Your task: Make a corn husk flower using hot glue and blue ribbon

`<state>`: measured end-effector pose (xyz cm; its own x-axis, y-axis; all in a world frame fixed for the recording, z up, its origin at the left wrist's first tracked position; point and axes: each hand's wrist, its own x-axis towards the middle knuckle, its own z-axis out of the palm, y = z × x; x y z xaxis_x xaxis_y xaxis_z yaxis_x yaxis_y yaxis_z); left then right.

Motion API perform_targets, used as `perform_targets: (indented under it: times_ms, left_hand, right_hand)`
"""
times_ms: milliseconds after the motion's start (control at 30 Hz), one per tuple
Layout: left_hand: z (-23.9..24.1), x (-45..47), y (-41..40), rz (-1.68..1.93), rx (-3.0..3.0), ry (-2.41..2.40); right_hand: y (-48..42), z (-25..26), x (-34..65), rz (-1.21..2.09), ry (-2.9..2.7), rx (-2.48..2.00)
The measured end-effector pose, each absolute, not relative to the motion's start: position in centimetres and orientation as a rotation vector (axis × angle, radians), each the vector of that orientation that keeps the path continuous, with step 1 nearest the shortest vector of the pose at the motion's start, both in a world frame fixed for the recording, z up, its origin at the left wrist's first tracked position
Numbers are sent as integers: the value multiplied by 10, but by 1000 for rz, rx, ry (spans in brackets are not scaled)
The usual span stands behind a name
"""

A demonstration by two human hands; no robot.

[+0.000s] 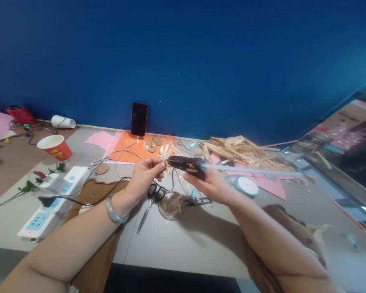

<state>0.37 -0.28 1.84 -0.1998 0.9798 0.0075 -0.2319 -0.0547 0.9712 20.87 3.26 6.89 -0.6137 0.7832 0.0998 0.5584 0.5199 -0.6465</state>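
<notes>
Between the thumb and fingers of my left hand (147, 173) is pinched a small cream flower of husk-like petals (165, 153). My right hand (212, 185) is wrapped round a black glue gun (187, 163), with a long translucent glue stick (253, 169) sticking out of its back. The gun's nozzle points left and is close to the flower's base; whether they touch I cannot tell. Below my hands lie black-handled scissors (152, 201) and a round dish (171, 205) of cut husk pieces.
Dried corn husks (240, 150) are heaped at the back right, beside a ribbon roll (246, 186). A phone (139, 119) leans on the blue wall behind orange paper (125, 146). To the left are a white power strip (55, 203), a paper cup (55, 147) and cables.
</notes>
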Motion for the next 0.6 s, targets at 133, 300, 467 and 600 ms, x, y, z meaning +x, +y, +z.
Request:
perform_targets:
  times_ms: [133, 300, 467, 600]
  left_hand:
    - [20, 5, -3, 1500, 955, 1160]
    - [19, 5, -2, 1502, 951, 1164]
    - [19, 4, -2, 1505, 941, 1159]
    - [20, 4, -2, 1508, 939, 1155]
  right_hand:
    - [32, 68, 208, 831, -2382, -1116]
    - [32, 69, 207, 853, -2372, -1081]
    - [32, 69, 208, 774, -2364, -1122]
    - [32, 67, 208, 784, -2377, -1108]
